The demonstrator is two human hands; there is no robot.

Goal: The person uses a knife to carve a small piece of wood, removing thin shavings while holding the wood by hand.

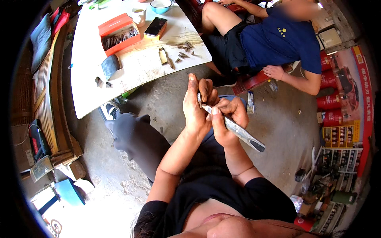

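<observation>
Pinching small piece [199, 100] in left grip [196, 109], clutching grey knife [243, 132] in right grip [223, 129] (scraping, probably); next needs steady pressure.

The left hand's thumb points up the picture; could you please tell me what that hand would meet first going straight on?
Probably the table, whose near edge lies beyond the left hand; depth is unclear, so the hand might pass above it.

1. On my feed I see a black top [222, 185] with a rounded neckline [198, 202].
2. I make out matching short sleeves [274, 198], both forearms [176, 150] bare below them.
3. I see grey trousers [139, 135] of thin-looking cloth, bunched into small folds.
4. I notice grimy smudges on the fingers [204, 87].
</observation>
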